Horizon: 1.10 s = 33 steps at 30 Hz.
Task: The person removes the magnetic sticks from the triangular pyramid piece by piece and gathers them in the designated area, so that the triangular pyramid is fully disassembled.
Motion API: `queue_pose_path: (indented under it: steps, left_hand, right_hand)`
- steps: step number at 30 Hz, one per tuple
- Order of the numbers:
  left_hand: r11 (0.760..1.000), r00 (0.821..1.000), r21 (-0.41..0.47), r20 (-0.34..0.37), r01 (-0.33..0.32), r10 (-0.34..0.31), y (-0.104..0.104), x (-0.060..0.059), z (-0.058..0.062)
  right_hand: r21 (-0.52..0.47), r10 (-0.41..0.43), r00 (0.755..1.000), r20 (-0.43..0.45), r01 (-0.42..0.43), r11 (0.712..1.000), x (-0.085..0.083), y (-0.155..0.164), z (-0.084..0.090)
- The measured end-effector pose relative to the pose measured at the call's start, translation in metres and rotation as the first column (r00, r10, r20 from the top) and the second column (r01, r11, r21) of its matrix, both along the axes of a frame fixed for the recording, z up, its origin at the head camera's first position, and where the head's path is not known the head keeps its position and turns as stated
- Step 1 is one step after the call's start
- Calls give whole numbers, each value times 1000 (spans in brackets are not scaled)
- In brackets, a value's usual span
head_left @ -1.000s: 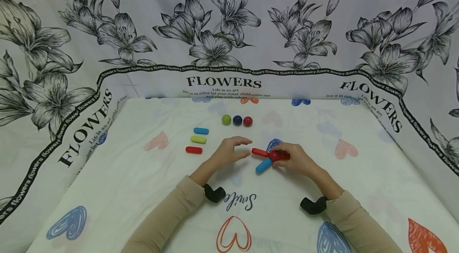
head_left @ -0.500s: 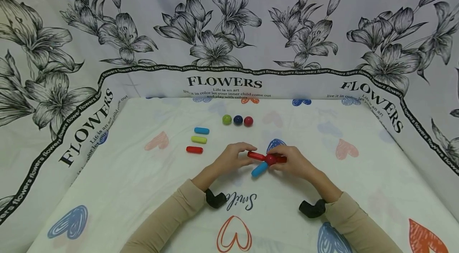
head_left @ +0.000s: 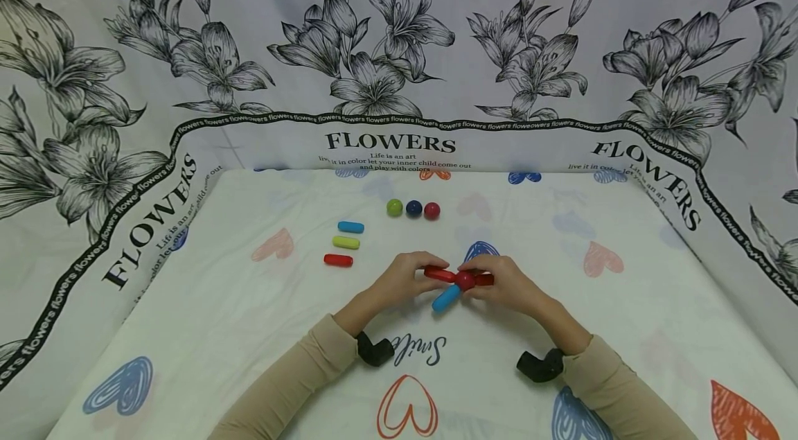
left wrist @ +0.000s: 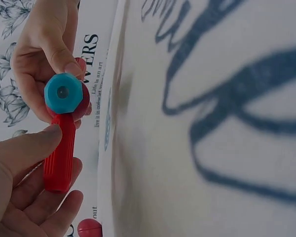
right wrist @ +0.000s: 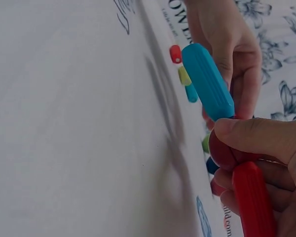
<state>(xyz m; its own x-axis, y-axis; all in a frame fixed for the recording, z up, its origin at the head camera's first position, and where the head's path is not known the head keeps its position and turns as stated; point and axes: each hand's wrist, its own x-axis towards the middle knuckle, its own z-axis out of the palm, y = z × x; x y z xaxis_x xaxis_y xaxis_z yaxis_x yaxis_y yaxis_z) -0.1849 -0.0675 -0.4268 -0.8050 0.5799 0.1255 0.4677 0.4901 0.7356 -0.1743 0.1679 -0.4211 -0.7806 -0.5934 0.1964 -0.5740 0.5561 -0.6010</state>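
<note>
In the head view a small assembly lies mid-table: a red ball [head_left: 465, 280] with a red rod [head_left: 438, 274] sticking out left, another red rod [head_left: 485, 280] out right, and a blue rod [head_left: 446, 298] angled toward me. My left hand [head_left: 436, 268] pinches the left red rod [left wrist: 60, 158] between thumb and fingers. My right hand [head_left: 472, 274] grips the ball [right wrist: 224, 148] and right red rod [right wrist: 254, 200], thumb on the ball. The blue rod [right wrist: 207, 81] juts free; the left wrist view sees it end-on [left wrist: 63, 93].
Three loose rods lie in a column to the left: blue [head_left: 350, 226], yellow [head_left: 346, 242], red [head_left: 338, 260]. Farther back sit a green ball [head_left: 394, 207], a dark blue ball [head_left: 414, 208] and a red ball [head_left: 431, 210]. Flower-printed cloth [head_left: 399, 66] walls in the heart-patterned table cover [head_left: 249, 357].
My left hand moved right and closed its fingers on the left red rod. The assembly and my right hand shifted slightly left and toward me.
</note>
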Motion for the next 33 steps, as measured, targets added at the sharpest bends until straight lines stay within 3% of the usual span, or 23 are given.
queue_pose_path:
  steps: [13,25,33]
  left_hand:
    - [1000,1000,-14,-14,-12,12,0,-1,0]
    - [999,998,-17,-42,49,-49,-5,-3,1]
    - [995,993,43,-68,-91,94,-33,-4,6]
  right_hand:
    - [21,6,999,33,-7,1000,2,0,3]
    - [36,45,999,29,-46,998,3,3,4]
    - [31,-34,999,27,33,999,3,16,1]
